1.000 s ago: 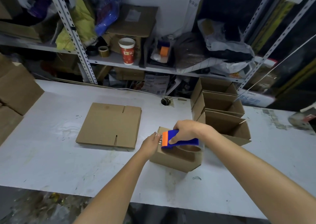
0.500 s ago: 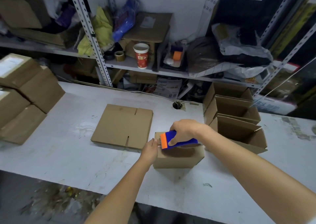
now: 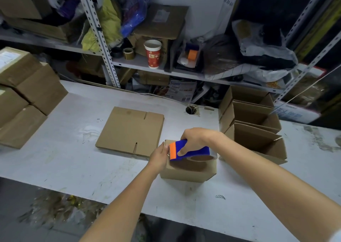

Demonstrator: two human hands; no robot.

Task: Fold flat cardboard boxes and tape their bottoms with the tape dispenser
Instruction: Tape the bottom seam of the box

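Right hand: the right hand (image 3: 195,140) has its fingers curled over the blue body of the tape dispenser (image 3: 190,152), thumb on the near side
Left hand: the left hand (image 3: 159,155) lies with fairly straight fingers against the left face of the folded box (image 3: 186,171), holding nothing
Task thing: the tape dispenser sits on top of the folded box, its orange end just beside the left fingertips
Edges: the box's near face stands short of the near edge of the surface (image 3: 73,164); its right corner is near the row of open boxes (image 3: 254,131), just right of the right wrist
Open room: white surface shows between both forearms and the near edge, and out to the left of the left hand
Left of the hands: a flat cardboard sheet (image 3: 131,131) lies just beyond the left hand; well apart, further left, stands a stack of sealed boxes (image 3: 27,94), cut off by the frame
Beyond the hands: a cable hole (image 3: 191,110) in the surface, then a shelf (image 3: 140,64) with a red paper cup (image 3: 152,54)
Hidden: the box top under the dispenser and the right palm; whether tape is stuck down cannot be told
Blurred: the floor below the near edge
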